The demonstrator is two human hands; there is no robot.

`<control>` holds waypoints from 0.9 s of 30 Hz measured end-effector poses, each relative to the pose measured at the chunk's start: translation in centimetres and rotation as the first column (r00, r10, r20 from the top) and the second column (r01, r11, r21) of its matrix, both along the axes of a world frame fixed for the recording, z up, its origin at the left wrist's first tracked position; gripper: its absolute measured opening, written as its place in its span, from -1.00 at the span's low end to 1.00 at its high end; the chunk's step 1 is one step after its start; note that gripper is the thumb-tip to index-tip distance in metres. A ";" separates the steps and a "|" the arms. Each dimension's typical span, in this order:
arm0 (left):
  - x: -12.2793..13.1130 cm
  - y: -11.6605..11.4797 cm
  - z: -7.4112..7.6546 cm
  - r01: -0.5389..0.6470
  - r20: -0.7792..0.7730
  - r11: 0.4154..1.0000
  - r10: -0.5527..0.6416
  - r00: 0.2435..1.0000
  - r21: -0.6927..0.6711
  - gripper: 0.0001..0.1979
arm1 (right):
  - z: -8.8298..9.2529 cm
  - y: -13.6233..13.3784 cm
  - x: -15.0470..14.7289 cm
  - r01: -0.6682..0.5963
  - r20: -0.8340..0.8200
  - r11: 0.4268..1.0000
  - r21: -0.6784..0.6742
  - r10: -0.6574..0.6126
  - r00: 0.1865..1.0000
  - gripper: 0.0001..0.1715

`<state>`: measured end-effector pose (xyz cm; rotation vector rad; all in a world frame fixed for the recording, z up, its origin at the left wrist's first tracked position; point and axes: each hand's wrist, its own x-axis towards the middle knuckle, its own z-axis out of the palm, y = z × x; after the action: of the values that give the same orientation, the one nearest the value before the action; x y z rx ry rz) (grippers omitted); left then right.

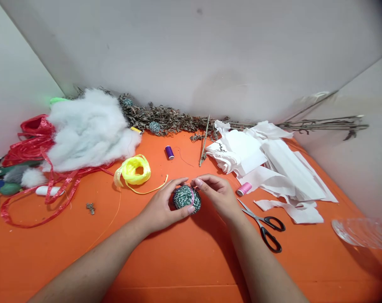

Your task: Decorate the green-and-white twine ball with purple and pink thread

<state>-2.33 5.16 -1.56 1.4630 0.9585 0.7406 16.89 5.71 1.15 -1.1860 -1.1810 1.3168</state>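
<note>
A ball of dark green and white yarn (181, 198) with a pink band round it rests in my left hand (162, 207), the fingers and thumb wrapped about its sides. At the ball's upper right, my right hand (221, 195) is closed in a pinch of thumb and forefinger. What sits in that pinch is too small to make out; it may be thread. A pink thread spool (244, 189) lies just right of my right hand. Below the spool are scissors (266, 227) with black handles, their blades slightly apart.
White stuffing (90, 130) and red ribbon (30, 145) fill the left. A yellow ribbon coil (128, 172) and a purple spool (169, 152) lie ahead. Dried stems (165, 115) line the wall. White paper strips (285, 172) and a clear plastic container (361, 233) are at right.
</note>
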 end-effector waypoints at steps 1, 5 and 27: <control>0.0 0.0 0.0 0.002 -0.004 1.000 -0.002 1.000 0.001 -0.32 | 0.0 0.0 0.0 0.003 -0.002 1.000 0.004 -0.003 1.000 -0.72; 0.1 0.0 0.1 0.009 0.017 1.000 -0.009 1.000 -0.006 -0.33 | -0.3 0.0 0.0 -0.016 -0.007 1.000 -0.008 0.016 1.000 -0.71; 0.3 0.3 -0.8 0.137 0.283 0.970 -0.076 0.956 -0.202 -0.30 | -1.4 -0.4 -0.2 -0.073 0.092 0.996 0.049 0.068 0.993 -0.74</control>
<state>-2.01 5.51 -2.41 1.1738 0.7186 0.7113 16.65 5.30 -0.24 -1.1857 -1.3261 1.2878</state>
